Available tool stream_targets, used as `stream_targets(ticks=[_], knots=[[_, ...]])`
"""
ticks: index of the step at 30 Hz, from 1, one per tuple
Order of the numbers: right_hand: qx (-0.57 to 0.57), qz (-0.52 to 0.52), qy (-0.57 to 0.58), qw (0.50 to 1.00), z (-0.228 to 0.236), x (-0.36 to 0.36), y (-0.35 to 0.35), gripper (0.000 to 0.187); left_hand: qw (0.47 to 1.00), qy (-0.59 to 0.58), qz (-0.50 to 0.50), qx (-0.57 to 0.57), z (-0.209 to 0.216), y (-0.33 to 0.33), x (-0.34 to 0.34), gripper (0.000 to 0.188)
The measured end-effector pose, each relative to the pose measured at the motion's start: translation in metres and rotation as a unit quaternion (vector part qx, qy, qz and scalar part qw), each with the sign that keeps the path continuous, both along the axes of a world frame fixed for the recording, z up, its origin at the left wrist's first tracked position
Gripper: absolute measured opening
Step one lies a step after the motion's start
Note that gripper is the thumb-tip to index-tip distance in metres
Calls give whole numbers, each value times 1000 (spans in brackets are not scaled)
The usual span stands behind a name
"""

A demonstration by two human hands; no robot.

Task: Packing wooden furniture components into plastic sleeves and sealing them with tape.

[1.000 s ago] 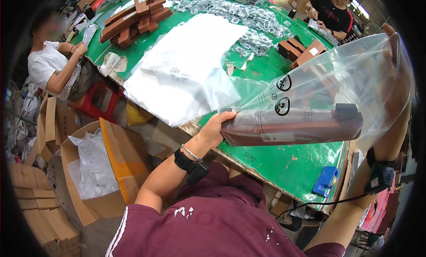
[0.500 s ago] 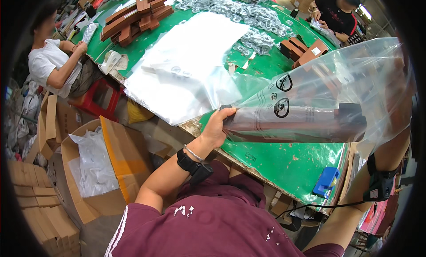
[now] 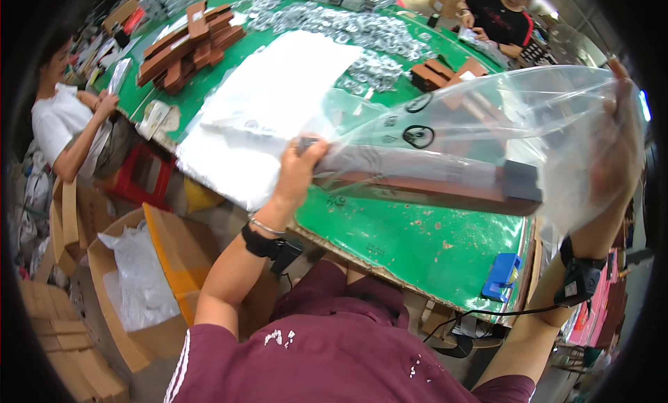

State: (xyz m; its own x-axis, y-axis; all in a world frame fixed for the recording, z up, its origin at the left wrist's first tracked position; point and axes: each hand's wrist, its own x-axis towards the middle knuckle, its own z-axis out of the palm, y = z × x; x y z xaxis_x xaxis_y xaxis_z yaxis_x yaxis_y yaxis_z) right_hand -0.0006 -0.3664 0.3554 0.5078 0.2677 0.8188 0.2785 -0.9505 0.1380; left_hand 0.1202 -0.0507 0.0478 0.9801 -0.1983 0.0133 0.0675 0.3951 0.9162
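Head view: the left hand (image 3: 296, 173) pinches one end of the brown bar (image 3: 431, 189), inside a clear bag (image 3: 557, 100) above the green table (image 3: 417, 246). The bag blurs the right hand (image 3: 614, 149); I can't tell its grip. A loose pinch could let the bar drop.

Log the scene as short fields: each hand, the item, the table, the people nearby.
left hand: gripping the left end of the brown bar
right hand: at the right end of the clear bag, seen through plastic; grip unclear
item: bar in the bag, dark cap on its right end
table: green; white sheets, stacked brown pieces, blue dispenser
people: two co-workers, white top left, black top far right
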Motion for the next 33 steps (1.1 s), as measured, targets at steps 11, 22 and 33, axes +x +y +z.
stream_targets(ticks=[11,22,33], knots=[[652,47,110,749,-226,-43,-33,23,929,-213,71,293,-31,2,42,28],[729,-43,28,683,-279,-45,-38,39,910,-218,60,349,-31,-2,56,18],[830,85,179,522,-406,-18,2,53,997,-21,1,75,-33,7,57,21]])
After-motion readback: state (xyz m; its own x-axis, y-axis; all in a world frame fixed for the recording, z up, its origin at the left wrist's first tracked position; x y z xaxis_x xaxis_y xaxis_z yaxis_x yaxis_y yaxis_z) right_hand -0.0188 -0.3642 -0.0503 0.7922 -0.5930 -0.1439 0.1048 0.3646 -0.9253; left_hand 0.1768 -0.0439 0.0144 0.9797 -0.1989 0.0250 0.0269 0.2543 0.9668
